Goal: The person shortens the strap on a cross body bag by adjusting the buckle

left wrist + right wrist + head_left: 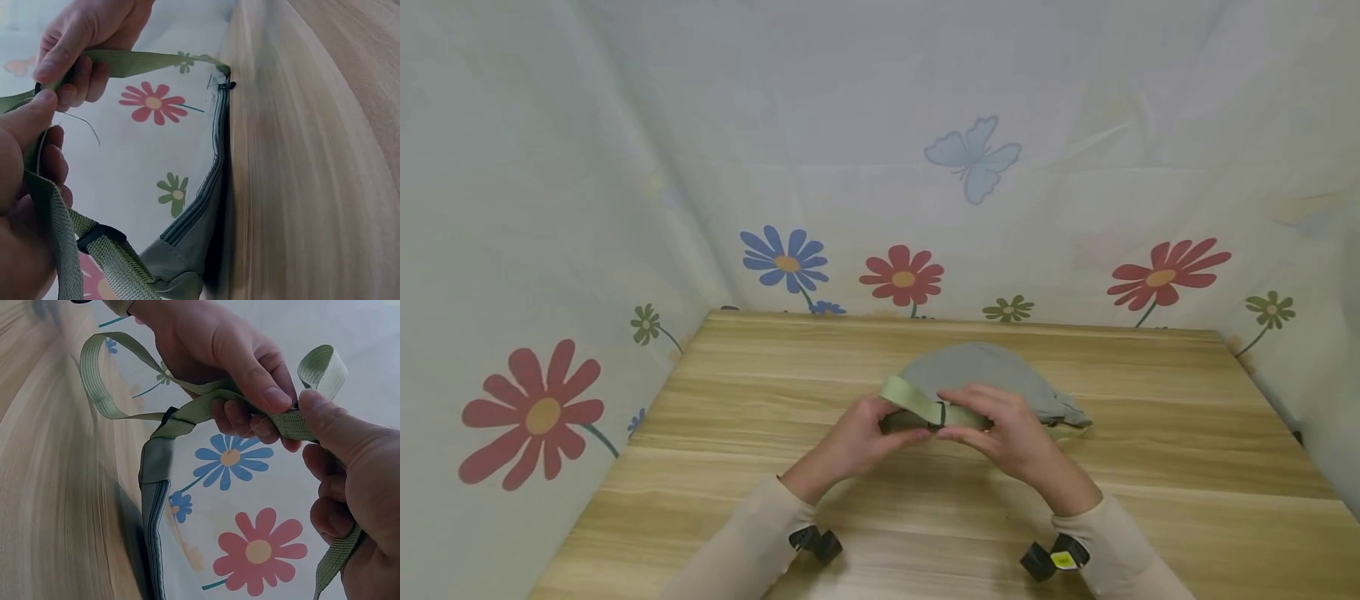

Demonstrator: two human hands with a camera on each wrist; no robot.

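A grey-green zippered waist bag [981, 367] lies on the wooden table, its green webbing strap [901, 392] lifted in front of it. My left hand [874, 429] pinches the strap just left of a small black buckle [940, 414]. On the buckle's other side my right hand [996, 421] pinches the strap between thumb and fingers. The two thumbs nearly meet there. In the left wrist view a second black slider [101, 237] sits on the strap near the bag's end. A loop of strap [324, 369] stands up beside the fingers in the right wrist view.
The wooden table [760, 375] reaches back to a hanging cloth [820, 167] printed with flowers and a butterfly. Cloth also hangs along the left and right sides. Each wrist wears a small black camera, one at the left [816, 543] and one at the right [1054, 558].
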